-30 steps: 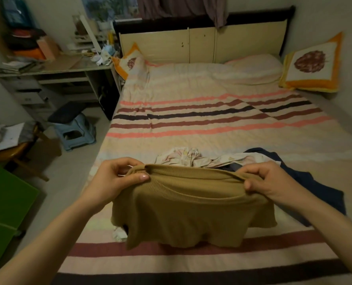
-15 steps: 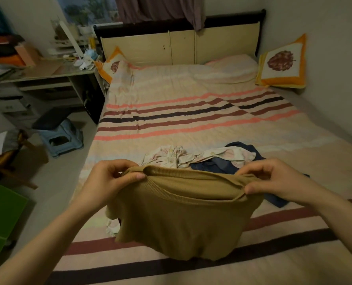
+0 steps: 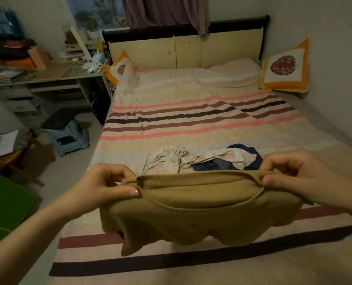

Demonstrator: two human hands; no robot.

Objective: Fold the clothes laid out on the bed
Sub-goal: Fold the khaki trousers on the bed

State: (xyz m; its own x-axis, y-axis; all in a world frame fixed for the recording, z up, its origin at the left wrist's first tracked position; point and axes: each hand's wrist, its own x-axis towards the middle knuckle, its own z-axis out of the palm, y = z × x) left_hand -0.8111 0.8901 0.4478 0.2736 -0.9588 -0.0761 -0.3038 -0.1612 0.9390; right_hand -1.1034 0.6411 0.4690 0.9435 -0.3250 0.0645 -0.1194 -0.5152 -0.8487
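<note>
A tan ribbed knit garment (image 3: 199, 219) hangs in the air over the near end of the striped bed (image 3: 191, 124). My left hand (image 3: 103, 186) pinches its ribbed top edge at the left corner. My right hand (image 3: 294, 175) pinches the same edge at the right corner. The edge is stretched between both hands and the rest droops in folds below. Behind it on the bedspread lie a crumpled pale floral garment (image 3: 181, 159) and a dark blue garment (image 3: 222, 164), partly under the floral one.
An orange-edged cushion (image 3: 285, 67) leans on the right wall and another (image 3: 118, 68) sits at the headboard's left. Left of the bed are a cluttered desk (image 3: 47, 77), a blue plastic stool (image 3: 68, 134), a wooden chair (image 3: 8, 155) and a green surface (image 3: 4, 204).
My hands have drawn apart, stretching the tan garment's top edge wider. The view has shifted, and the clothes on the bed sit farther behind the garment.
</note>
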